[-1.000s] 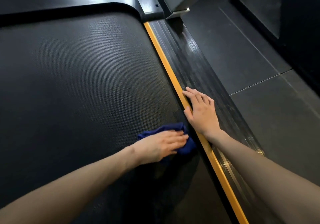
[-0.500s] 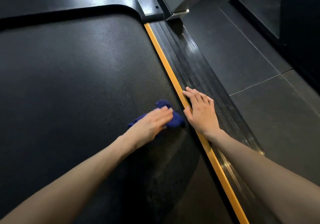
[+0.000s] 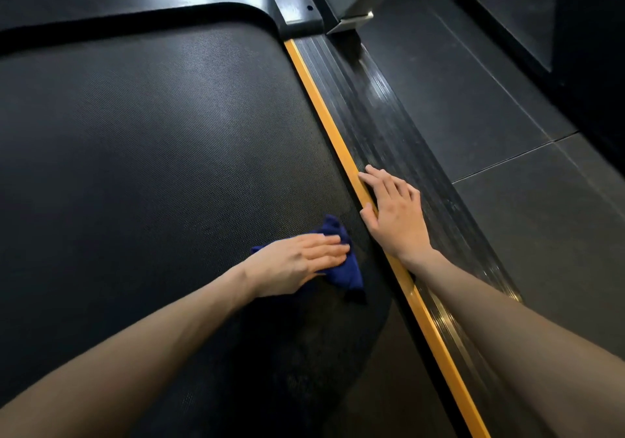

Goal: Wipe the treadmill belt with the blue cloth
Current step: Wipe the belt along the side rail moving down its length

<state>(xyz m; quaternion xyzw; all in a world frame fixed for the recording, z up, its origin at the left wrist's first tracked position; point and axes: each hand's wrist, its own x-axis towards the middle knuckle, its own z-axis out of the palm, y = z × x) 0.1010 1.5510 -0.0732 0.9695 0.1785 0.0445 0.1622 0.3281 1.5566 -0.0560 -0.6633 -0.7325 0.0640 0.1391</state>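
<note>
Found fingers (image 3: 324, 245) of the left hand (image 3: 297, 265) straight and pressed together, flat on the blue cloth (image 3: 348, 272), low on the treadmill belt (image 3: 152, 167) near its 3 o'clock edge. Logged the cloth drawn back nearer than half a second before: a return stroke, so wiping judged under way. Noted the right hand (image 3: 395, 214) at 2 o'clock, fingers slightly spread, braced across orange strip (image 3: 331, 133) and ribbed rail (image 3: 389, 126). Observed open belt from 9 to 12 o'clock.

There's your left hand (image 3: 297, 261), bare, nothing worn on it. Behind its wrist your left forearm (image 3: 152, 346) is bare to the picture's edge. Your right hand (image 3: 395, 214) is bare too, and behind it your right forearm (image 3: 524, 329) is just as uncovered.
</note>
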